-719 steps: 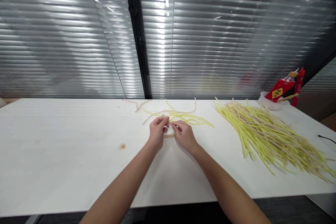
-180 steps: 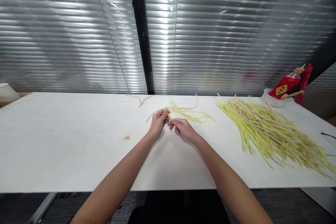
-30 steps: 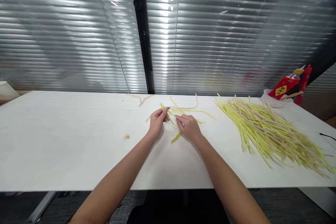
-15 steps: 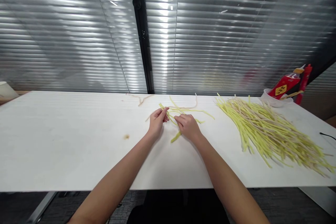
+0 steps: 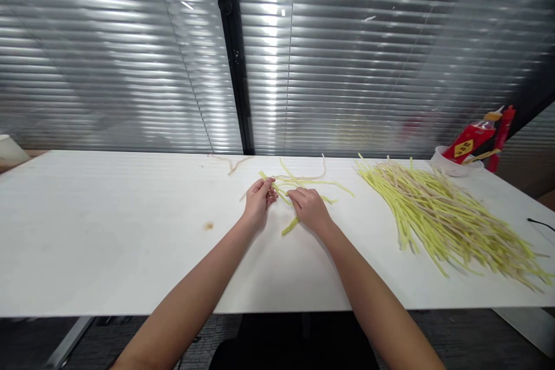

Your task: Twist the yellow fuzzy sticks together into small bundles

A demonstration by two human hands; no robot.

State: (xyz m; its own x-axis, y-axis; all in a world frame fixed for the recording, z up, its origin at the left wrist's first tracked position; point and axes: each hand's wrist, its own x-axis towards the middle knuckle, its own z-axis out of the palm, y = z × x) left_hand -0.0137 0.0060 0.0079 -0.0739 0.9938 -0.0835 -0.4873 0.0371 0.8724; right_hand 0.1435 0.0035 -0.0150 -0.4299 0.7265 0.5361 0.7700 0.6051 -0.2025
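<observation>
- Head view, taking the gap between the hands as the clock's centre and 12 as straight ahead: a thick yellow piece [image 5: 289,228] points out at about 5 o'clock, its other end hidden under the right hand. Best kept from being pressed flat by the palm.
- The right hand [image 5: 309,206] sits at 3 o'clock, its fingers drawn together at the tips; I cannot tell whether they grip anything. A light pinch close to the working spot should give finer control than a hold farther along.
- The left hand [image 5: 258,201] sits at 9 o'clock, thumb and forefinger closed on a yellow strip [image 5: 281,192] whose short end pokes out past them, towards 11. It seems the steadying hand, so it should hold firm while the right does the shaping.
- The held strip slants across the gap towards 4 o'clock; small, even movements would likely avoid kinks.
- Just beyond, loose yellow strips [image 5: 336,184] lie between 1 and 3 o'clock; take care not to snag them.
- A forked beige strand [image 5: 234,167] lies on the desk [image 5: 130,243] near 10 o'clock.
- A big pile of strips [image 5: 442,219] spreads around 3 o'clock, well apart from the work.
</observation>
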